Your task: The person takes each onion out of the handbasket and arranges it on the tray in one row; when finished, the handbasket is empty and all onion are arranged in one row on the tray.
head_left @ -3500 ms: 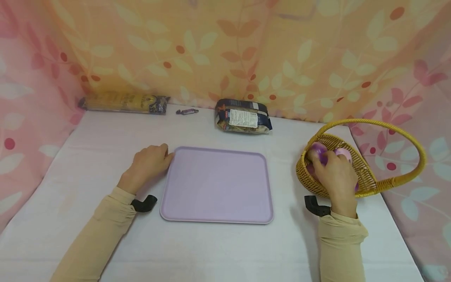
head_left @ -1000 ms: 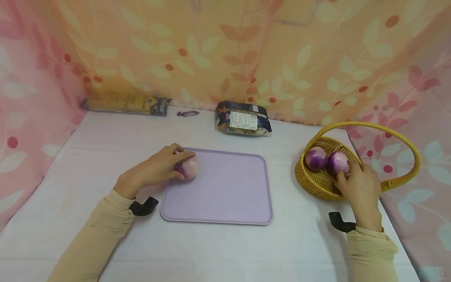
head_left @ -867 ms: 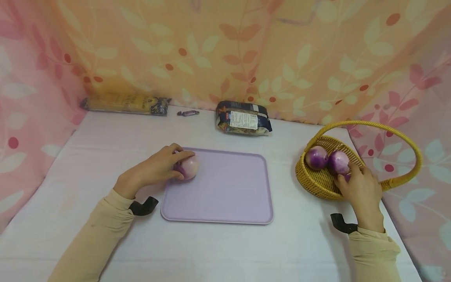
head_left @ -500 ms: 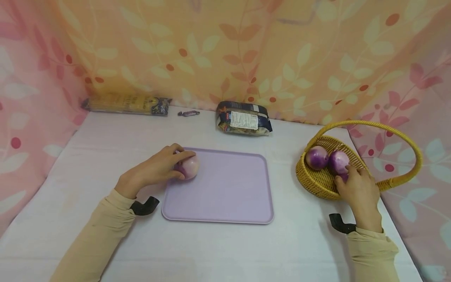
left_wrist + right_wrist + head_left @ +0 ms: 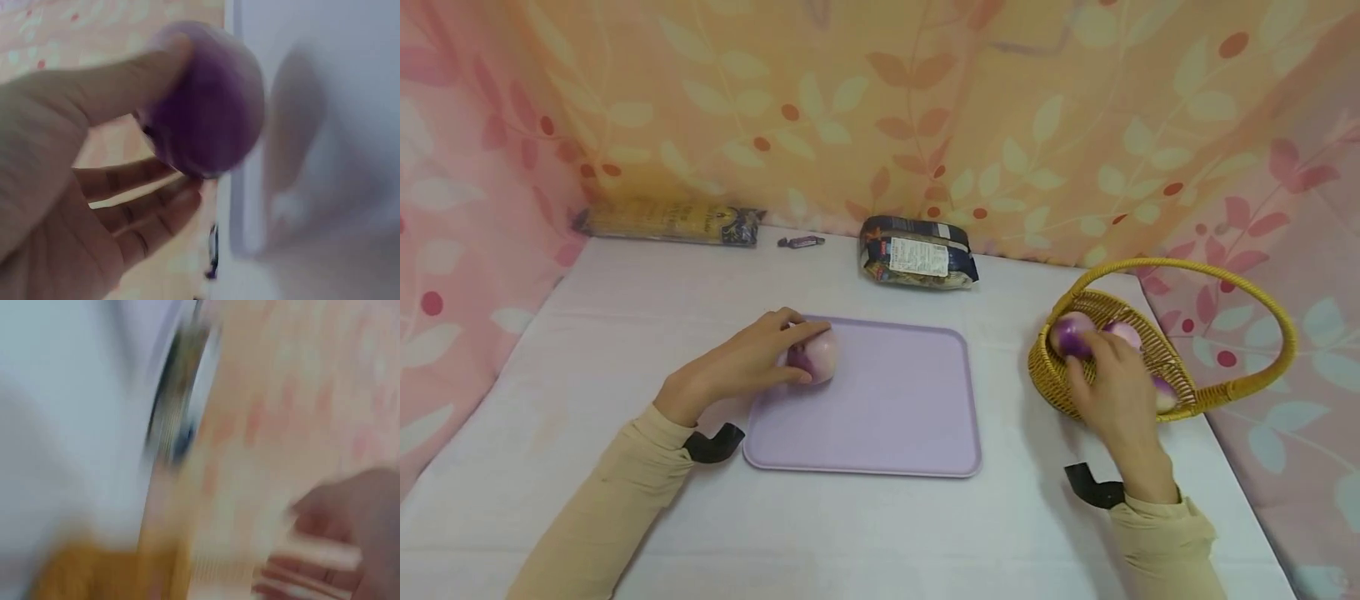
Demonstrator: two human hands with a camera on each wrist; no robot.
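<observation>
My left hand (image 5: 741,367) grips a purple-and-white onion (image 5: 815,357) between thumb and fingers. It is over the left part of a lilac tray (image 5: 880,417), and the left wrist view shows the onion (image 5: 212,100) near the tray's edge, its shadow falling on the tray. On the right, my right hand (image 5: 1116,392) reaches over a yellow wicker basket (image 5: 1048,387), fingers loosely bent. One onion (image 5: 1070,332) lies by its fingertips, a second (image 5: 1126,333) behind the hand and a third (image 5: 1163,394) at the basket's right. In the blurred right wrist view nothing shows in the fingers (image 5: 312,575).
Along the back lie a long yellow spaghetti packet (image 5: 662,223), a small wrapped candy (image 5: 801,242) and a dark food bag with a white label (image 5: 917,252). The basket's tall handle (image 5: 1262,292) arches at the right. Patterned curtains (image 5: 880,108) enclose the white table.
The left hand, without an onion 3.5 seconds ago, now holds one and has just shifted slightly right. My right hand has moved left in the basket, uncovering the onion at its right.
</observation>
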